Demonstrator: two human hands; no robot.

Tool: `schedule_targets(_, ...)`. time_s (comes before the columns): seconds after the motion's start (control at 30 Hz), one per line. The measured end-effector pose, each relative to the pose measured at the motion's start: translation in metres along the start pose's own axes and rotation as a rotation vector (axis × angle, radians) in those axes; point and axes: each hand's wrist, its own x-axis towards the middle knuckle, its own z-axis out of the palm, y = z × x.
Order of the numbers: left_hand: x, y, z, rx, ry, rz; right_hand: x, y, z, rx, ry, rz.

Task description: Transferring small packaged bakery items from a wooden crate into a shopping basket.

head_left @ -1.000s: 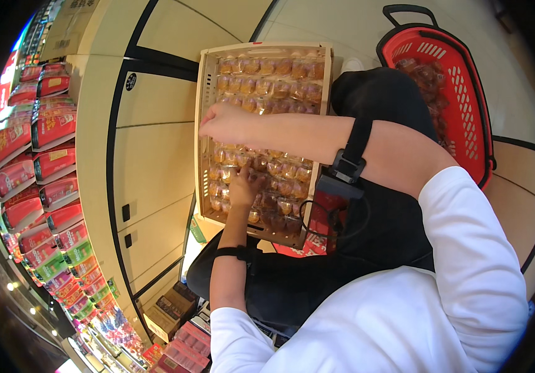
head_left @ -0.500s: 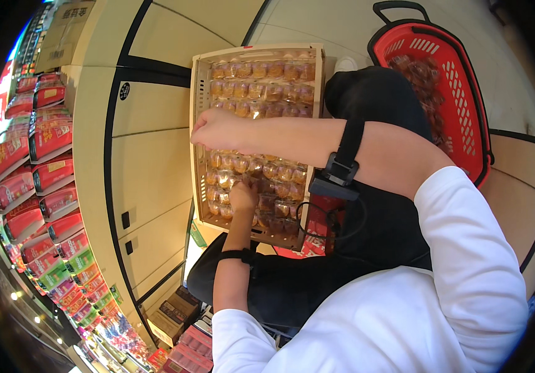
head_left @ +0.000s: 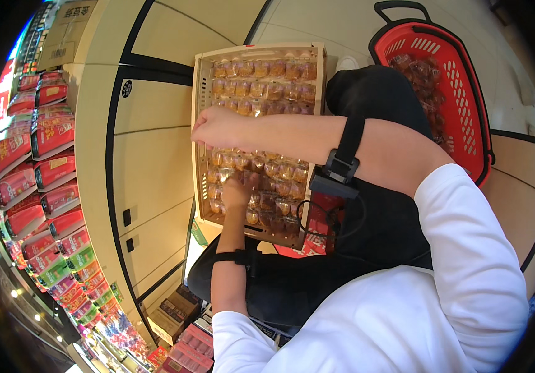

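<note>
A shallow cardboard tray lies on the floor in front of me, filled with rows of clear-wrapped golden pastries. My right hand reaches across the tray's middle to its left side, fingers curled downward; what they hold is hidden. My left hand rests lower in the tray with its fingers pressed in among the packets; its grip is hidden too. Both forearms wear black straps, and my dark-trousered knees sit right of the tray.
A red plastic shopping basket with a black handle stands at the right, with several of the same wrapped pastries in it. Store shelves with red and green packages curve along the left. Beige floor tiles with dark lines surround the tray.
Both hands stay almost where they were over the tray. The view has shifted slightly, bringing the tray and basket a bit lower in the picture.
</note>
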Motion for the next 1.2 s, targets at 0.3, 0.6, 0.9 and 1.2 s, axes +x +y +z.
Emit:
schedule_targets(0.3, 0.017, -0.048, 0.033, -0.172, 0.143, -0.244, 0.003, 0.002, 0.0, 0.006, 0.013, -0.008)
schedule_targets(0.6, 0.018, -0.051, 0.085, -0.184, 0.075, -0.366, 0.003, 0.0, -0.002, 0.024, 0.002, -0.009)
schedule_targets(0.9, 0.025, -0.051, 0.094, -0.261, 0.187, -0.403, 0.001, -0.001, -0.002, -0.015, -0.028, 0.017)
schedule_targets(1.2, 0.025, -0.053, 0.09, -0.183, 0.187, -0.407, -0.004, 0.0, 0.0, -0.013, -0.077, 0.064)
